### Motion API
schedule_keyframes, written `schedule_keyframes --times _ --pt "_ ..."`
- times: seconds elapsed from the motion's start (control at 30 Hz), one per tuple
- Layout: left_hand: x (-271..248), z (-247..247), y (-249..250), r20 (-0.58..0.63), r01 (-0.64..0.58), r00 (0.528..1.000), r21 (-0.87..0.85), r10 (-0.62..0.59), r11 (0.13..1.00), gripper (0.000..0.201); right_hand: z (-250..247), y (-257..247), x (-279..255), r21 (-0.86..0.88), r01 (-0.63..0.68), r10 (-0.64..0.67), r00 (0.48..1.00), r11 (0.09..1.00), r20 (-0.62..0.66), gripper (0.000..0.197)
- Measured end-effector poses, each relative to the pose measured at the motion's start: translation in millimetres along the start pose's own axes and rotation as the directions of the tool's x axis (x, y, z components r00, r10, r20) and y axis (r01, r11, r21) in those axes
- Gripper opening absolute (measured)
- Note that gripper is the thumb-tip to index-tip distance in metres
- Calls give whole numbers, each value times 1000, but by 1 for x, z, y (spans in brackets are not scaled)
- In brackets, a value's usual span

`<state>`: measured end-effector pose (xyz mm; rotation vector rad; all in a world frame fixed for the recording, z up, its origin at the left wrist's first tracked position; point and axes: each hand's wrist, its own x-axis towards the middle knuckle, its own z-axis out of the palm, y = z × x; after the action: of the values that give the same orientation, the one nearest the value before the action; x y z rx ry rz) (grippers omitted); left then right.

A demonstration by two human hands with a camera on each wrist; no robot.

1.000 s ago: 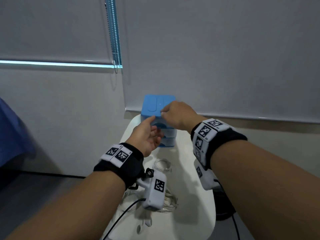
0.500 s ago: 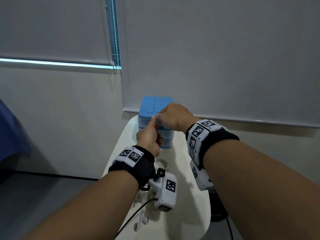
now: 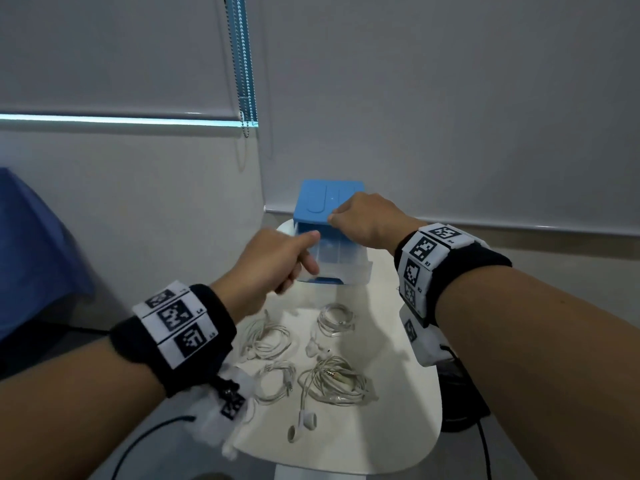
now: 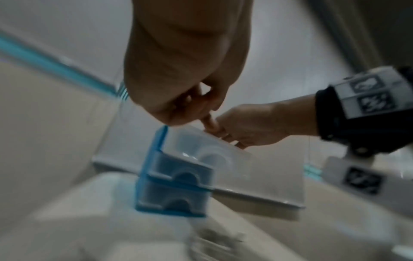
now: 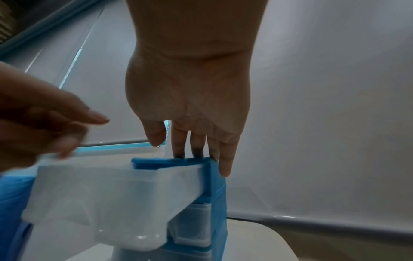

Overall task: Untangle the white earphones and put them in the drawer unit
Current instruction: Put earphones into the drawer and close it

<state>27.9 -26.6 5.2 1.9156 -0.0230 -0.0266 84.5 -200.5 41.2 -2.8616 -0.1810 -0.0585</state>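
A small blue drawer unit [image 3: 325, 200] stands at the far end of the white table [image 3: 398, 431]. Its translucent top drawer [image 3: 337, 259] is pulled out toward me and looks empty. My left hand [image 3: 280, 261] pinches the drawer's front left rim [image 5: 67, 151]. My right hand [image 3: 363, 220] lies on the unit's top [image 5: 170, 161], fingers straight and pressing down. Several coiled bundles of white earphones lie on the table in front of the unit: one at the left [image 3: 266, 337], one near the drawer [image 3: 336, 320], one tangled in the middle [image 3: 334, 381]. A pair of earbuds [image 3: 303, 424] lies nearest me.
The two lower drawers [image 4: 174, 192] of the unit are closed. The wall and a roller blind with a bead chain [image 3: 244, 81] are right behind the unit. Blue fabric [image 3: 34, 254] is at the left. A dark base and cable [image 3: 460, 403] sit below the table's right edge.
My left hand has drawn the top drawer out of the unit toward me. My right hand has stayed on the unit's top. The earphone bundles have come into view.
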Motion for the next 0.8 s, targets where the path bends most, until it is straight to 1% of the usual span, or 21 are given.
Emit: schedule_keyframes --times 0.03,0.07,0.1,0.13,0.17,0.2,0.23,0.27,0.3,0.33,0.37,0.4,0.43,0.47,0.5,0.53,0.57,0.6,0.7,0.8 --pt "8 -6 3 -91 -127 986 147 142 981 40 0 0 -1 -9 0 0 1000 1000 0 35" --pt "17 -11 6 -155 -225 947 302 280 926 29 0 -1 -2 -22 -8 8 1000 1000 -10 37" --pt "26 -14 7 -165 -272 914 427 371 862 18 0 -1 -2 21 -27 28 999 999 -21 38" --pt "35 -16 8 -121 -279 911 521 394 806 17 -2 -1 -3 80 -49 51 999 996 -18 38" --pt "45 -15 7 -41 -272 930 593 365 758 27 -4 0 -5 147 -50 55 998 988 -25 37" --pt "54 -14 5 37 -256 952 637 303 728 39 -6 3 -6 203 -45 51 998 978 -24 37" --pt "61 -13 2 90 -242 966 647 243 723 46 -7 6 -7 270 -27 40 998 962 -40 35" --pt "64 -12 0 123 -245 968 634 216 733 50 -7 12 -9 318 -5 30 997 948 -75 34" --pt "66 -11 -2 136 -253 967 605 216 755 51 -5 21 -11 395 1 59 988 919 -142 31" --pt "66 -11 -4 125 -250 968 570 218 782 52 0 32 -13 477 -19 138 967 879 -215 27" --pt "65 -11 -5 110 -238 971 529 213 815 53 7 44 -14 533 -52 233 932 844 -279 24" --pt "63 -11 -6 101 -222 975 494 198 840 54 16 57 -17 555 -117 320 904 824 -283 20" --pt "62 -11 -6 96 -213 977 470 191 857 54 27 66 -20 537 -187 348 913 822 -214 17" --pt "62 -10 -6 97 -212 977 461 189 861 55 39 71 -25 499 -250 324 944 830 -67 16" --pt "62 -10 -5 100 -213 977 458 189 863 55 51 72 -30 454 -288 277 956 843 92 15" --pt "62 -10 -4 103 -212 977 451 185 867 56 63 70 -36 420 -308 236 948 854 214 12" --pt "63 -10 -2 108 -211 977 449 182 868 57 73 66 -40 415 -300 198 942 859 271 11" --pt "65 -11 -1 113 -211 977 456 179 864 57 82 62 -41 424 -276 168 947 863 274 15" --pt "65 -11 1 130 -208 978 467 166 859 58 102 51 -38 441 -175 110 979 880 170 22" --pt "63 -11 2 132 -211 977 460 168 862 58 111 45 -37 427 -100 30 985 899 168 25"
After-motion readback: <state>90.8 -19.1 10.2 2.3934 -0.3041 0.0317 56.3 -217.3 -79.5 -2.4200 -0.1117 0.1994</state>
